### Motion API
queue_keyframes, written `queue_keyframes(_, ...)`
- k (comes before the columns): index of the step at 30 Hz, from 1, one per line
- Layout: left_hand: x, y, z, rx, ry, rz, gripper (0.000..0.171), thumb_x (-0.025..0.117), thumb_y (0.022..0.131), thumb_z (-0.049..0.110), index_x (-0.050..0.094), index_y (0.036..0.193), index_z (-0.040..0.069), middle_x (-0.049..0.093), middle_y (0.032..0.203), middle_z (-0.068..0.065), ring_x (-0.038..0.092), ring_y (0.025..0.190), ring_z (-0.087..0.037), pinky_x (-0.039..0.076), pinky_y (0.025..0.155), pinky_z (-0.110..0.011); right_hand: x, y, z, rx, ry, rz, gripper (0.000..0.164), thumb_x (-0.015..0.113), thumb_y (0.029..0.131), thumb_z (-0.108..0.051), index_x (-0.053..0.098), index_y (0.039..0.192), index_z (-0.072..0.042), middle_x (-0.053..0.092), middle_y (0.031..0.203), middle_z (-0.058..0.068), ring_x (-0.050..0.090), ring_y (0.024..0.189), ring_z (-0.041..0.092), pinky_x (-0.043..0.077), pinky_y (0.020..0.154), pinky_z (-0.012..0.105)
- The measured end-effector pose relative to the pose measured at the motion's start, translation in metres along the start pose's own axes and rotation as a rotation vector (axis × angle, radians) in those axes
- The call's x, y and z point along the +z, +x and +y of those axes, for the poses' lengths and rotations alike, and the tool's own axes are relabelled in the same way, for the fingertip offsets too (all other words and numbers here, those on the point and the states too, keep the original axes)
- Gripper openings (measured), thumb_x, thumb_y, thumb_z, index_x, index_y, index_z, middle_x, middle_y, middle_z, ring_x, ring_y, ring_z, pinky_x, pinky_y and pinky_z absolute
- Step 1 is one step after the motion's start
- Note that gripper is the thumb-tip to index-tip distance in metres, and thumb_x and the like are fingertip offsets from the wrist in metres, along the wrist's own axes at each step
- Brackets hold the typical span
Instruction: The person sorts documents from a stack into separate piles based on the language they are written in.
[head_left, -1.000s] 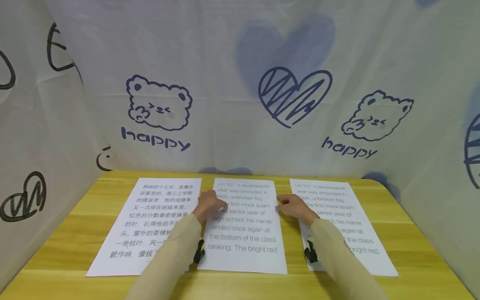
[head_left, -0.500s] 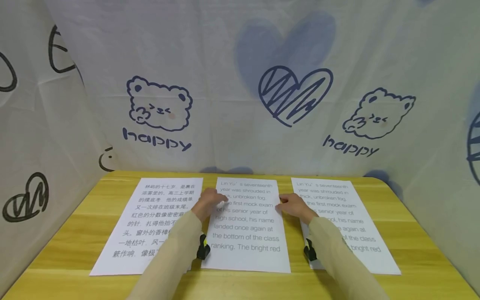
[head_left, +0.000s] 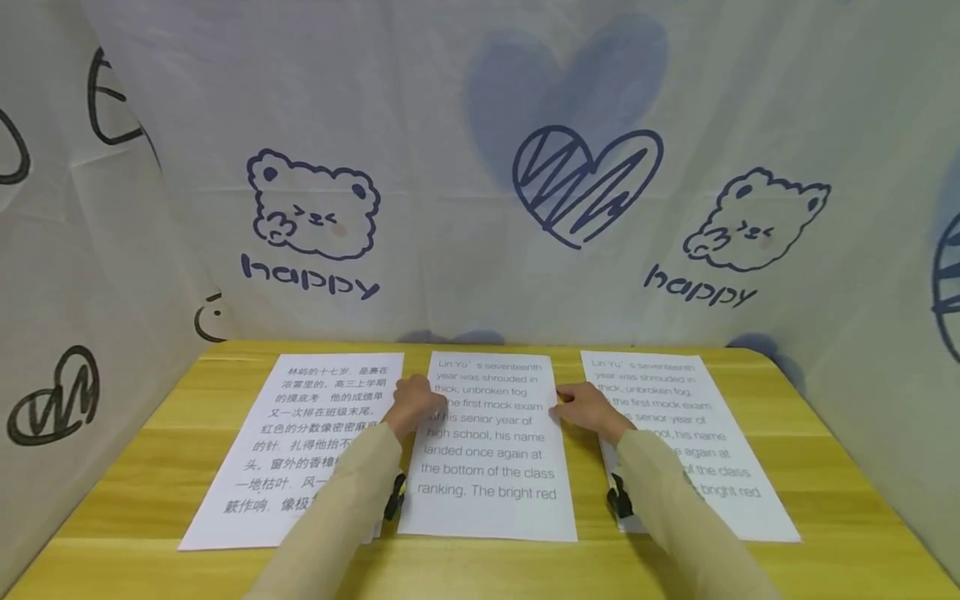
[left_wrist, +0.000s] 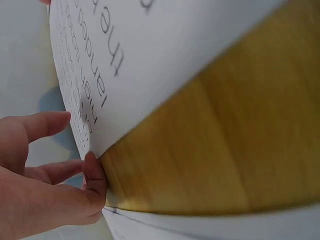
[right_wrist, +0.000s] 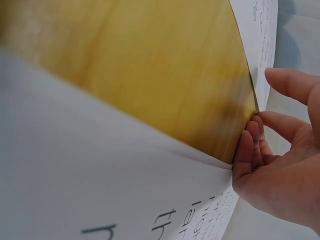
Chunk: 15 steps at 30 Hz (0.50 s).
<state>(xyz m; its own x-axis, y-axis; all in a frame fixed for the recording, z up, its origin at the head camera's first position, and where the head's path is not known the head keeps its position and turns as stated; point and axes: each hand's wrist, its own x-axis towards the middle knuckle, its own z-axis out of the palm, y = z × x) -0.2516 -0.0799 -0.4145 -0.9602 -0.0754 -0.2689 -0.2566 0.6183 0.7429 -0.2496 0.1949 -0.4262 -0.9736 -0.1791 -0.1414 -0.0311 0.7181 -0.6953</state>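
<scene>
A middle sheet of paper with printed English text lies flat on the table. At its left edge my left hand touches it, the index finger reaching over the print. In the left wrist view, the left hand's fingertips rest at the paper's edge, the upper finger apart from the others. My right hand is at the right edge, fingertips against the paper. Seen from the right wrist, one fingertip meets that edge, with the topmost finger held apart. Neither hand visibly pinches the paper.
A sheet with Chinese text lies on the left, partly under the left sleeve. Another English sheet lies on the right, partly beneath the right sleeve. The yellow wooden table meets a white printed curtain behind.
The head view has shifted a little. Both hands stay at the middle sheet's two edges; the left hand's fingers have moved slightly against the edge. The three sheets lie nearly as before.
</scene>
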Motion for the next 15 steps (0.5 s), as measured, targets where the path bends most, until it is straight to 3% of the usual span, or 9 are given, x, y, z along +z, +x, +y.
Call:
queue_keyframes(5, 0.001, 0.004, -0.001, -0.083, -0.172, -0.035, 0.039, 0.065, 0.086, 0.007, 0.055, 0.118, -0.013, 0.056, 0.114, -0.025, 0.057, 0.103, -0.037, 0.049, 0.09, -0.044, 0.0, 0.001, 0.0, 0.01, -0.005, -0.003, 0.044, 0.064, 0.087, -0.01, 0.058, 0.128, 0.006, 0.058, 0.106, 0.017, 0.048, 0.091, 0.027, 0.039, 0.078, 0.037)
queue_keyframes(7, 0.0, 0.003, -0.001, -0.104, -0.263, -0.052, 0.036, 0.063, 0.087, 0.005, 0.055, 0.117, -0.013, 0.055, 0.117, -0.025, 0.057, 0.103, -0.036, 0.049, 0.09, -0.042, 0.001, 0.002, 0.001, 0.015, -0.012, -0.003, 0.045, 0.063, 0.088, -0.011, 0.057, 0.13, 0.005, 0.059, 0.112, 0.019, 0.048, 0.094, 0.027, 0.04, 0.082, 0.038)
queue_keyframes(9, -0.002, 0.001, -0.002, -0.095, -0.296, -0.061, 0.028, 0.061, 0.086, 0.002, 0.055, 0.11, -0.012, 0.053, 0.115, -0.025, 0.055, 0.1, -0.035, 0.051, 0.086, -0.04, 0.002, 0.002, 0.003, 0.018, -0.009, -0.008, 0.049, 0.063, 0.089, -0.011, 0.053, 0.133, 0.006, 0.056, 0.123, 0.024, 0.05, 0.101, 0.03, 0.041, 0.09, 0.042)
queue_keyframes(11, -0.006, -0.001, -0.005, -0.048, -0.228, -0.054, 0.019, 0.061, 0.083, 0.001, 0.055, 0.099, -0.009, 0.049, 0.108, -0.024, 0.051, 0.093, -0.034, 0.049, 0.079, -0.038, 0.002, 0.003, 0.003, 0.022, 0.001, -0.014, 0.053, 0.062, 0.089, -0.012, 0.048, 0.137, 0.006, 0.049, 0.135, 0.027, 0.049, 0.113, 0.033, 0.038, 0.101, 0.046)
queue_keyframes(13, -0.01, -0.002, -0.008, 0.005, -0.126, -0.043, 0.009, 0.061, 0.08, 0.0, 0.052, 0.08, -0.003, 0.047, 0.091, -0.018, 0.047, 0.079, -0.028, 0.045, 0.067, -0.032, 0.002, 0.003, 0.004, 0.025, 0.012, -0.021, 0.055, 0.062, 0.09, -0.013, 0.045, 0.139, 0.006, 0.045, 0.14, 0.028, 0.046, 0.123, 0.037, 0.034, 0.105, 0.049)
queue_keyframes(15, -0.014, -0.004, -0.012, 0.051, -0.02, -0.034, 0.021, 0.06, 0.078, -0.001, 0.043, 0.066, 0.004, 0.039, 0.075, -0.01, 0.037, 0.066, -0.022, 0.034, 0.057, -0.028, 0.002, 0.003, 0.004, 0.033, 0.019, -0.021, 0.055, 0.061, 0.091, -0.013, 0.044, 0.14, 0.006, 0.043, 0.141, 0.027, 0.041, 0.128, 0.039, 0.032, 0.107, 0.05)
